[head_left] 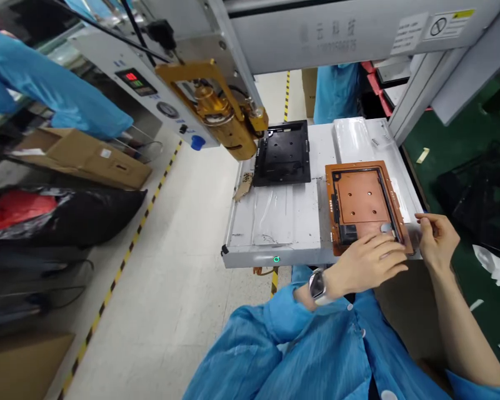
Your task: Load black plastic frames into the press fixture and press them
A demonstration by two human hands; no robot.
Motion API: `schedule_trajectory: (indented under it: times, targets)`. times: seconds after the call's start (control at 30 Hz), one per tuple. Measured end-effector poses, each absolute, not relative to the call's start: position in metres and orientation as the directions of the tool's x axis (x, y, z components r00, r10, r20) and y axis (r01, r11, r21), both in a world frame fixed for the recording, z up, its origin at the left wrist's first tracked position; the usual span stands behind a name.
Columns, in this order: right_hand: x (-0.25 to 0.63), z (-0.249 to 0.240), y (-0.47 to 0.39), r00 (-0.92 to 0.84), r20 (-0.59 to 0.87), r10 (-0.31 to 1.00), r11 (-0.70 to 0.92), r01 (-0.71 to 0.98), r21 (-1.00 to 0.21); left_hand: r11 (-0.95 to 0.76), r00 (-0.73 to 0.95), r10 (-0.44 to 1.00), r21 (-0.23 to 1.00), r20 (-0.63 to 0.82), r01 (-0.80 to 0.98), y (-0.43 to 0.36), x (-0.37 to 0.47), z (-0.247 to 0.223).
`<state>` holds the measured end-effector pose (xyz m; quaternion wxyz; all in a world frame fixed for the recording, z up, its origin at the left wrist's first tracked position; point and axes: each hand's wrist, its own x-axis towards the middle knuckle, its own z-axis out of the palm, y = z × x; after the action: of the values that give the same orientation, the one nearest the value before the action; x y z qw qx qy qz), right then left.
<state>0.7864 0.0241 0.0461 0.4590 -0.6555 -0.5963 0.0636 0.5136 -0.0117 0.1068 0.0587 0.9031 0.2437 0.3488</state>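
My left hand (369,261), with a watch on its wrist, stretches its fingers over the near edge of an orange-brown rectangular panel (364,197). The panel has a raised rim, several small holes and black strips along its inside. Whether the fingertips touch it or hover just above, I cannot tell. Just right of the panel, my right hand (438,236) has thumb and forefinger pinched together at the table's edge. Whatever it pinches, if anything, is too small to make out. A similar black panel (283,155) lies farther back on the left.
A gold pressing head (231,130) hangs over the white machine table (308,244), beside a control box (150,94) with a lit display. Torn cardboard (244,187) lies by the black panel. White scraps (495,265) litter the green surface at right. Blue-sleeved co-workers stand beyond.
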Motion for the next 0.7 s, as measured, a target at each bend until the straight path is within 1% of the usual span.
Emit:
schedule_trajectory:
  times: [0.07,0.1,0.13,0.2,0.23,0.27,0.3,0.33,0.4,0.47,0.53,0.7]
  targets:
    - [0.791,0.042,0.037,0.276,0.432,0.859,0.096,0.741,-0.665,-0.832,0.407,0.544,0.407,0.734,0.377,-0.027,0.467,0.109]
    - [0.793,0.039,0.043,0.283,0.411,0.867,0.072,0.744,-0.665,-0.789,0.272,0.589,0.471,0.761,0.394,-0.034,0.439,0.108]
    - [0.796,0.034,0.049,0.299,0.393,0.869,0.047,0.742,-0.669,-0.744,0.143,0.614,0.510,0.776,0.432,-0.040,0.409,0.107]
    - [0.803,0.025,0.059,0.344,0.370,0.863,-0.003,0.735,-0.678,-0.610,-0.067,0.619,0.533,0.782,0.587,-0.048,0.347,0.100]
    - [0.806,0.020,0.064,0.366,0.365,0.856,-0.021,0.730,-0.683,-0.453,-0.180,0.662,0.580,0.728,0.677,-0.050,0.317,0.093]
    - [0.808,0.016,0.068,0.393,0.368,0.842,-0.034,0.722,-0.691,-0.247,-0.316,0.696,0.628,0.645,0.738,-0.051,0.290,0.084]
    - [0.809,0.013,0.071,0.425,0.381,0.821,-0.040,0.708,-0.705,-0.055,-0.449,0.695,0.664,0.562,0.746,-0.050,0.265,0.074]
    - [0.810,0.011,0.073,0.457,0.395,0.797,-0.037,0.689,-0.724,0.094,-0.557,0.669,0.688,0.491,0.719,-0.047,0.245,0.063]
    - [0.807,0.012,0.075,0.517,0.419,0.746,-0.003,0.633,-0.774,0.214,-0.654,0.620,0.709,0.434,0.672,-0.041,0.218,0.039]
    - [0.800,0.018,0.075,0.562,0.443,0.699,0.041,0.587,-0.809,0.259,-0.693,0.589,0.716,0.416,0.649,-0.035,0.207,0.020]
    - [0.792,0.026,0.073,0.591,0.444,0.674,0.048,0.565,-0.824,0.292,-0.718,0.563,0.714,0.410,0.637,-0.032,0.205,0.007]
    - [0.786,0.040,0.066,0.625,0.382,0.680,-0.104,0.599,-0.794,0.336,-0.743,0.537,0.707,0.400,0.623,-0.039,0.208,0.001]
